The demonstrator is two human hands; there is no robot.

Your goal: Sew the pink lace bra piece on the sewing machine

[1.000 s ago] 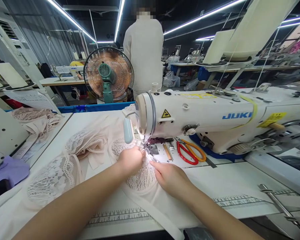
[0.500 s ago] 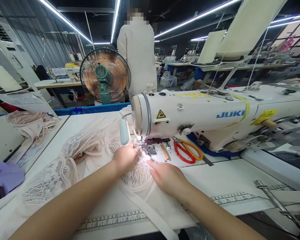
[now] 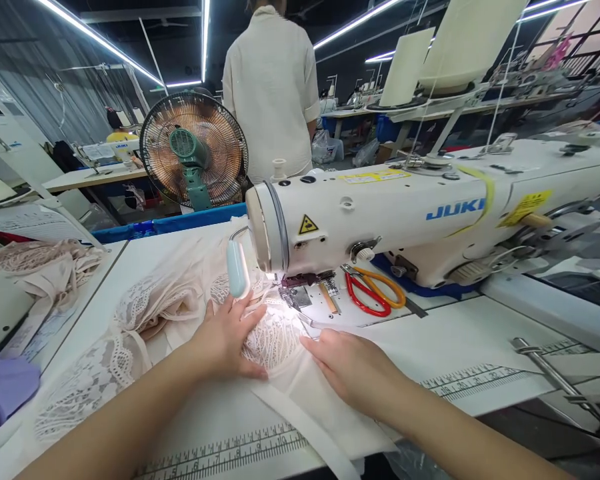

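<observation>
So the lace cup (image 3: 276, 337) is sitting on the table on the near side of the sewing machine (image 3: 375, 213) (JUKI, says so right on the arm), a little in front of the needle end, with one hand either side of it. Left hand (image 3: 223, 337) has its fingers spread wide and laid over the cup's left part, thumb out along the near edge. Right hand (image 3: 353, 367) has thumb and forefinger close together at the cup's right edge; honestly can't tell if there's cloth pinched between them or if they're just resting on it. Key bit, imo: the cup lies between the hands, and the left is the closer one since it actually overlaps it, with its upper fingertips nearer the machine's needle area too. Cup's long axis is hard to call with that hand covering some of it, but the pale strap (image 3: 305, 427) slants from below the cup towards the table edge, away from the machine. Left of the machine there's a bunched lace pile (image 3: 155, 303), and just under its arm are snips (image 3: 379, 298) with one red and one orange handle.
</observation>
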